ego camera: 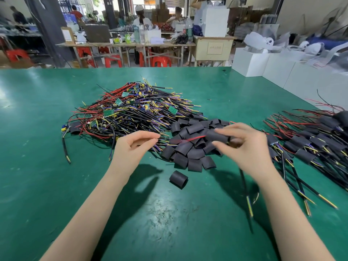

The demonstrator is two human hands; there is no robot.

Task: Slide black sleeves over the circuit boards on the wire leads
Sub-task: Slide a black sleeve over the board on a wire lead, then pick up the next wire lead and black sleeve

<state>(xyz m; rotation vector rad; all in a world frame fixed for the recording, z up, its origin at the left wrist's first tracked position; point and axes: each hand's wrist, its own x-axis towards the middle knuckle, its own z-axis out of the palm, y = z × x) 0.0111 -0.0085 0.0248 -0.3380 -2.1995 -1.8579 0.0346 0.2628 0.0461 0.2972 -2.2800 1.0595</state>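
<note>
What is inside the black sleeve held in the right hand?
A red wire leaves the sleeve toward the left hand. The right hand and sleeve wall hide any board inside.

Table (47, 166): everything below is borne on it.
Far left: a heap of wire leads with bare boards (131, 110) is piled — well behind the left hand (131, 146).
Middle: a pile of loose sleeves (190, 146) is spread just right of that heap, between the two hands.
Single sleeve (178, 179): set apart, in front of the pile, nearer the person.
Right edge: a row of sleeved leads (310, 144) is laid out — right of the right hand (246, 147).
Held sleeve (218, 136): gripped at the right hand's fingers, above the pile.
Boxes (250, 61): lined along the table's far right side.
Behind the table: benches, stools and seated people.
</note>
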